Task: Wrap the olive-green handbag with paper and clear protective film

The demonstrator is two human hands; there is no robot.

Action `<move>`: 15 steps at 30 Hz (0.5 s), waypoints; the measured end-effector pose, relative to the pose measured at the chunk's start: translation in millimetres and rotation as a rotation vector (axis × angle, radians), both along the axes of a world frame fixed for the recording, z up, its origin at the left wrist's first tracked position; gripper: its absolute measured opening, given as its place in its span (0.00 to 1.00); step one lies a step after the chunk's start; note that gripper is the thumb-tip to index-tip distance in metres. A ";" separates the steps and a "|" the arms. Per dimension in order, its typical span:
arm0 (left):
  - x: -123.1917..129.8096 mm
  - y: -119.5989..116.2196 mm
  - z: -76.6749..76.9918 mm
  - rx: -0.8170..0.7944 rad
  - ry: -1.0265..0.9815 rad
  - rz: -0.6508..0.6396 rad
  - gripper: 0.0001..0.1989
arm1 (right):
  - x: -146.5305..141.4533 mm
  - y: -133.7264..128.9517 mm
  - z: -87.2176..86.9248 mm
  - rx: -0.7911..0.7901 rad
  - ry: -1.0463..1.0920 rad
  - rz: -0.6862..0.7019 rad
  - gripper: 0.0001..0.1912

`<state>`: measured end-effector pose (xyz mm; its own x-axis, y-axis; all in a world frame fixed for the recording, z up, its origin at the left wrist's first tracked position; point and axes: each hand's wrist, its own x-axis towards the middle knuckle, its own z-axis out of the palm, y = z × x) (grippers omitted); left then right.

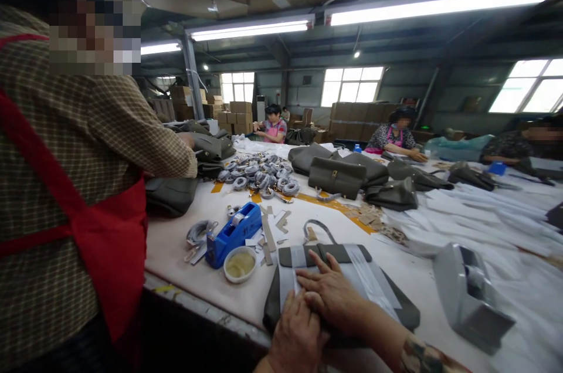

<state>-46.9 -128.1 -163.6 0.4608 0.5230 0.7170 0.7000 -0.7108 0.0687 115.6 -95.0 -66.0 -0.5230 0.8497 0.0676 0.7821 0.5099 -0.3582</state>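
A dark olive handbag (pixel 407 307) lies flat on the table in front of me, its handle (pixel 324 224) standing up behind it. Across its flap lies a pale sheet (pixel 352 273) with strips of clear tape over it. My right hand (pixel 332 294) rests on the sheet with its fingers spread. Close beside it on the left, my left hand (pixel 299 332) has its fingers curled together at the lower end of the left tape strip; what they pinch, if anything, is hidden. The two hands touch.
Left of the bag are a blue tape dispenser (pixel 233 235), a small white bowl (pixel 240 264) and card scraps. A grey dispenser (pixel 470 297) stands right. Behind lie coiled straps (pixel 264 173) and more bags (pixel 338 176). A person in a red apron (pixel 114 244) stands left; others work farther back.
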 end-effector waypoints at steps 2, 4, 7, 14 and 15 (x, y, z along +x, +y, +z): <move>-4.7 0.7 7.1 0.028 0.115 -0.013 0.22 | 2.8 5.3 -0.9 0.020 -0.003 -0.008 0.21; -7.7 2.1 11.5 0.077 0.199 -0.006 0.23 | 11.3 10.2 -1.0 0.074 0.042 -0.065 0.21; -5.8 5.4 7.7 0.137 0.188 0.036 0.23 | 42.3 13.1 1.4 0.219 0.239 -0.258 0.22; -1.0 9.0 -1.5 0.170 0.141 0.068 0.19 | 198.9 -20.1 25.2 0.390 0.498 -0.811 0.25; -3.1 9.8 0.9 0.176 0.164 0.071 0.19 | 223.3 -29.9 29.9 0.378 0.483 -0.922 0.25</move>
<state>-50.0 -118.2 -162.7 0.5453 0.4318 0.7185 0.7399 -0.6507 -0.1705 338.9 -124.9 -36.1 0.4511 0.7815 0.4311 0.7381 -0.0550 -0.6725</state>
